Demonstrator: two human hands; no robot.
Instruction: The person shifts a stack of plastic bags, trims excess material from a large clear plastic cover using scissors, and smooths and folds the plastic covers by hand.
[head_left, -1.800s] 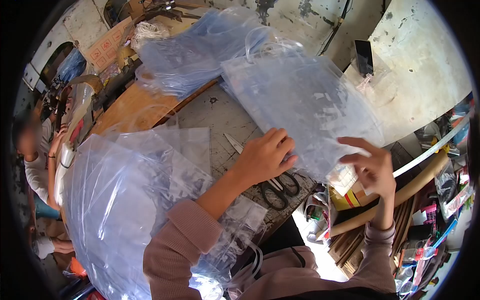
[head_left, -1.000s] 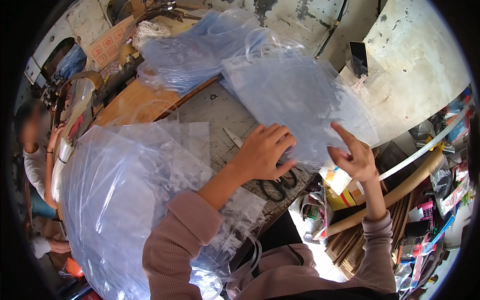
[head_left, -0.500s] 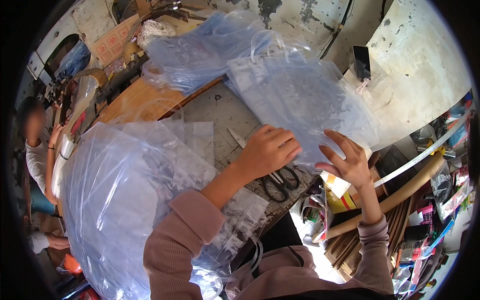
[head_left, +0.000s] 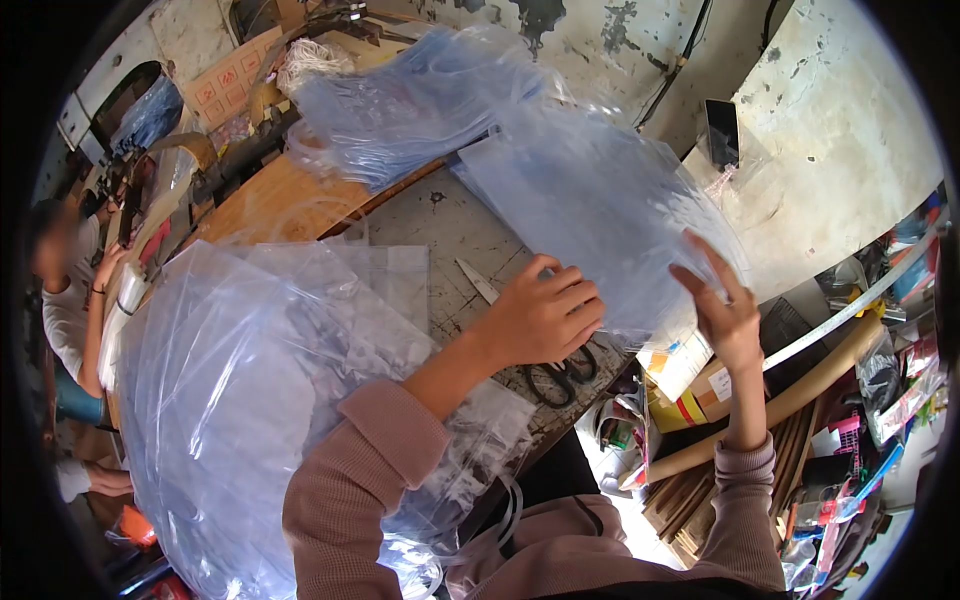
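Clear, faintly blue plastic bags (head_left: 600, 190) lie in a stack on the scuffed worktable (head_left: 395, 222), just beyond the person's two hands. Sorting or parting the layers seems to be the step in hand. The left hand (head_left: 545, 312) is curled at the stack's near left edge; whether its fingers pinch a layer cannot be told. The right hand (head_left: 728, 320) is apart from it, at the near right side, forefinger raised and thumb spread, with no clear grip to be seen. Freeing a single layer would call for a fingertip pinch at one edge while the other hand steadies the rest, as such thin film probably clings. The stack looks glossy and see-through, its left edge slightly fanned, its right side rippled and bright with glare. Scissors (head_left: 478, 282) lie beside the left hand, partly under it, and a bulky plastic heap (head_left: 240, 390) sits left of them.
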